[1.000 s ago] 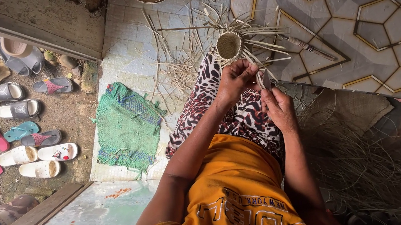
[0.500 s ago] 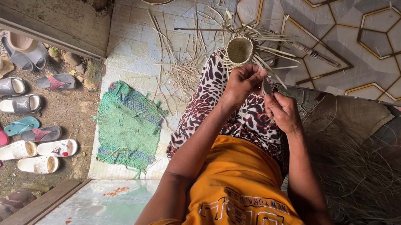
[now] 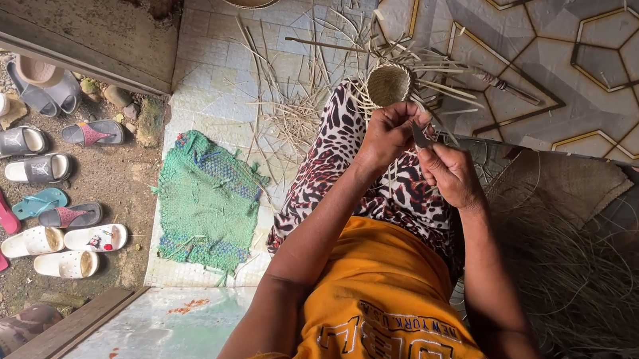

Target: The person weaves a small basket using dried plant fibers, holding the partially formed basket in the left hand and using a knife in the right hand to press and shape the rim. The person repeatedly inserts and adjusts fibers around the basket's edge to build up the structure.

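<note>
A: Status of basket?

B: Small round base woven, on the knee; loose spokes stick out, so walls remain.

A: Hands?

B: Left hand and right hand both pinch one strip.

The small woven basket is pale straw. The trousers carry a leopard print, the shirt is orange. A green mat lies on pale tiles; grey flooring shows gold hexagon lines.
</note>
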